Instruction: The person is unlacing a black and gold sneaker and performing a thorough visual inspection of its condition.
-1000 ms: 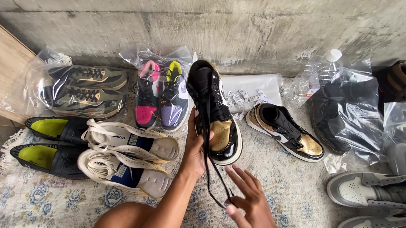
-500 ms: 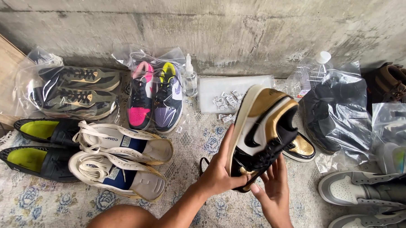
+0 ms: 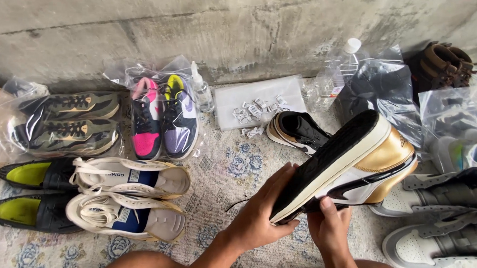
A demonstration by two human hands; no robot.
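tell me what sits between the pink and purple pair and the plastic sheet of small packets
A small clear spray bottle stands between the bagged pair and the sheet, seen in the head view.

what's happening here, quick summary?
A person holds a black, white and gold sneaker tilted on its side, sole showing, with the left hand at the toe and the right hand underneath. Its mate lies on the patterned rug. More shoe pairs, some bagged, lie around.

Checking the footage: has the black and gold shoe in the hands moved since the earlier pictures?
Yes. The black and gold shoe swung from upright to sole-up, shifting right over its mate on the rug.
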